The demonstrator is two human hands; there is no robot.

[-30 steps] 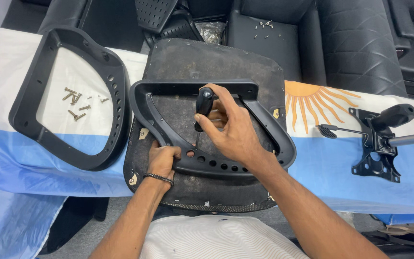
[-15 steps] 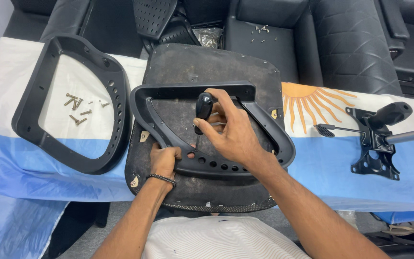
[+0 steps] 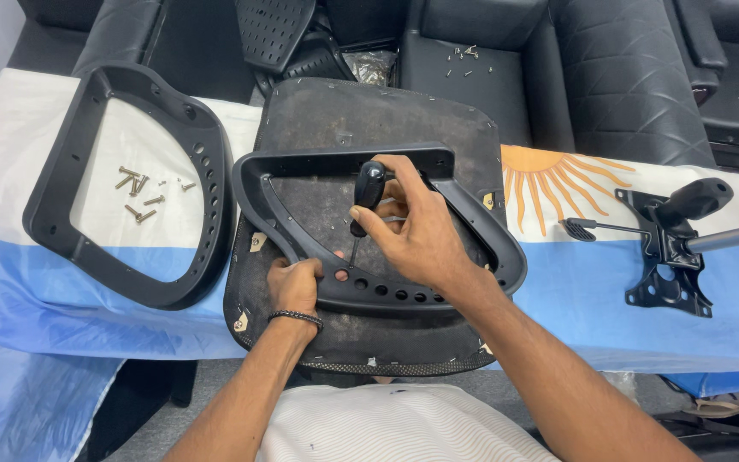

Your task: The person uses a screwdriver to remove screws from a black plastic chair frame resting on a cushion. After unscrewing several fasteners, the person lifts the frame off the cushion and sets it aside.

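1. A screwdriver (image 3: 364, 198) with a black bulbous handle is grasped in the right hand (image 3: 416, 235); the fingers are curled round the handle from the right.
2. The screwdriver's long axis is held close to upright, tilted slightly — handle toward the far side, thin shaft pointed down and toward the person, its tip set at the row of round holes along the near rail of a black plastic armrest frame (image 3: 482, 248).
3. That near rail is clenched by the left hand (image 3: 294, 287), just left of the tip; a dark beaded bracelet (image 3: 296, 318) is worn on the wrist.
4. The frame is laid flat on the dark underside of a chair seat pan (image 3: 369, 115), its long side running left to right.
5. A second armrest frame (image 3: 130, 274) is laid to the left on a white-and-blue cloth with a sun emblem (image 3: 575, 282); loose screws (image 3: 137, 192) are gathered inside its opening.
6. A black metal seat mechanism (image 3: 671, 257) with a lever is seen at the right — well apart from both hands.
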